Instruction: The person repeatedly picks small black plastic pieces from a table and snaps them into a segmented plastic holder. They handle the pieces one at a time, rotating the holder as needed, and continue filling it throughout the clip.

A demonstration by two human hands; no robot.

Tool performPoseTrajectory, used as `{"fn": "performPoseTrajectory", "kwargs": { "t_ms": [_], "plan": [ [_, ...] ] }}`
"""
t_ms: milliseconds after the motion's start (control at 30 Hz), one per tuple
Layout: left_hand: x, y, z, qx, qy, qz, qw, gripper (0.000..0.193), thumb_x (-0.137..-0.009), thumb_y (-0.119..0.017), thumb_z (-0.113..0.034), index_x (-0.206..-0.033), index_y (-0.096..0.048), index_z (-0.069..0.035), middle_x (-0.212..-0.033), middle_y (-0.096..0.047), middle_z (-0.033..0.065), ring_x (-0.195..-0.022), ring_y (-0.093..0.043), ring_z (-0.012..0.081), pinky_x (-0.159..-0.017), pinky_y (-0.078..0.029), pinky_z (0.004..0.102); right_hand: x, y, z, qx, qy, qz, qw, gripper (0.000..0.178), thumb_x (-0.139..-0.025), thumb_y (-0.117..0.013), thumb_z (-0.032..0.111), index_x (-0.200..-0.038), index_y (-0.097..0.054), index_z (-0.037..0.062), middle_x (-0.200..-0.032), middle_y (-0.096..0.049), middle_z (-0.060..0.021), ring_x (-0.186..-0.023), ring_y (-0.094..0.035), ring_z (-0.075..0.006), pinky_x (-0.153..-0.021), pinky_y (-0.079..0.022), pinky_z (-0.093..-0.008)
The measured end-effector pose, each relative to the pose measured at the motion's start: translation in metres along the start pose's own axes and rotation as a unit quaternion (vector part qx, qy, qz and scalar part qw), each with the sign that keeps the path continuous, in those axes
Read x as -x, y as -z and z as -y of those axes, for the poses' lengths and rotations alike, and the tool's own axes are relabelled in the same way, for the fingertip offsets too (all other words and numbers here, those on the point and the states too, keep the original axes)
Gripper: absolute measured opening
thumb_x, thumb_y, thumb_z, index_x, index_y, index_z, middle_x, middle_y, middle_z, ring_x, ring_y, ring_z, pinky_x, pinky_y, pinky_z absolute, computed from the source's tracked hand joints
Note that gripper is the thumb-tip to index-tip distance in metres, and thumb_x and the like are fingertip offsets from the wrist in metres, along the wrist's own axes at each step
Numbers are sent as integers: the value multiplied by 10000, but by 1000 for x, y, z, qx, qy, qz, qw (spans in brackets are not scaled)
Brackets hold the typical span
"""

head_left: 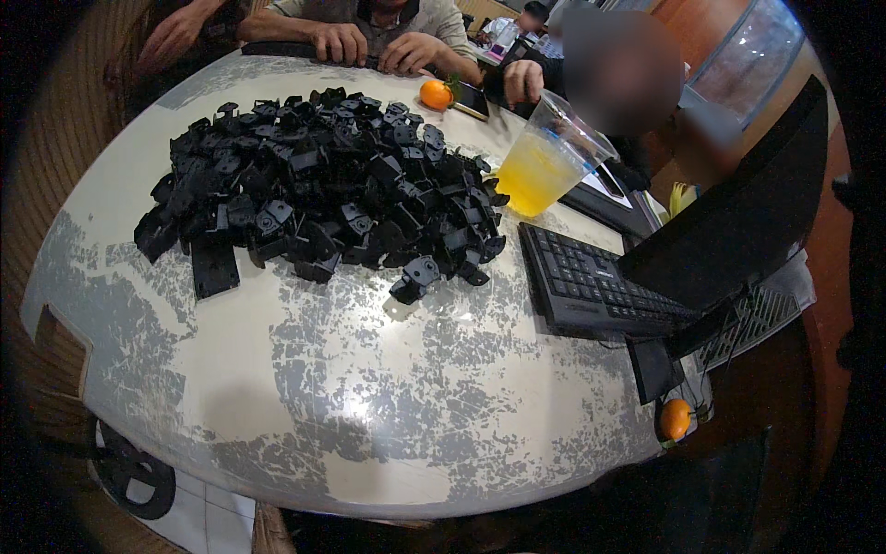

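Neither my left hand nor my right hand is in the picture. A wide heap of small black bracket-like parts (pixel 332 175) covers the far left and middle of the worn table (pixel 231 397). One flat black rectangular piece (pixel 215 270) sticks out from the heap's near left edge. At its near right edge a bent part with holes (pixel 417 277) lies on the tabletop. Right of the heap stands a clear plastic cup (pixel 535 174) partly filled with yellow drink.
A black keyboard (pixel 591 277) and a dark monitor (pixel 738 194) occupy the right side. One orange fruit (pixel 437 94) lies beside a phone (pixel 472 102) at the back; another orange fruit (pixel 676 419) sits at the right edge. Across the table, co-workers' hands (pixel 340 42) rest near the far edge.
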State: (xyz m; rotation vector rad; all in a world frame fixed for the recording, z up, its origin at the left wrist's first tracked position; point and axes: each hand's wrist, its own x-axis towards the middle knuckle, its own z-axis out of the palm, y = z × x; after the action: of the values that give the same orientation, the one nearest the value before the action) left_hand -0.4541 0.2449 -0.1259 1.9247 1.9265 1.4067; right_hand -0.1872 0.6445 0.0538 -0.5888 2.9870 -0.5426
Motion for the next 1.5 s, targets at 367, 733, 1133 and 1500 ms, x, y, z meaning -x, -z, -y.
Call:
{"fn": "performPoseTrajectory", "kwargs": {
  "t_ms": [367,733,1133,1500],
  "plan": [
    [-301,80,139,71,-415,288,860,397,-855,-680,-365,-1111,-604,-72,-1005,-661,137,-803,-652,257,-690,-519,371,-53,44,-104,-93,194,147,965,402,-883,-670,377,-1108,-531,75,-1099,-600,-114,-1047,-499,-287,-908,-376,-448],
    [-399,74,170,219,-455,547,668,316,-859,-694,-306,-1034,-669,-44,-967,-676,117,-761,-663,228,-645,-532,332,-50,55,-110,-104,212,151,960,394,-891,-671,306,-1166,-547,51,-1182,-593,-114,-1063,-513,-248,-920,-393,-411],
    [-405,67,181,378,-279,625,624,251,-929,-620,-209,-1061,-650,2,-934,-651,144,-762,-650,145,-596,-550,249,-50,59,-110,-72,209,135,966,396,-884,-679,268,-1183,-549,43,-1185,-587,-122,-1069,-522,-258,-917,-407,-408],
    [-401,86,187,305,-337,612,647,258,-921,-629,-206,-1067,-631,6,-923,-649,145,-726,-641,149,-571,-543,253,-53,60,-106,-48,212,121,969,400,-878,-686,233,-1198,-551,35,-1187,-582,-129,-1073,-530,-268,-914,-419,-405]
  ]
}}
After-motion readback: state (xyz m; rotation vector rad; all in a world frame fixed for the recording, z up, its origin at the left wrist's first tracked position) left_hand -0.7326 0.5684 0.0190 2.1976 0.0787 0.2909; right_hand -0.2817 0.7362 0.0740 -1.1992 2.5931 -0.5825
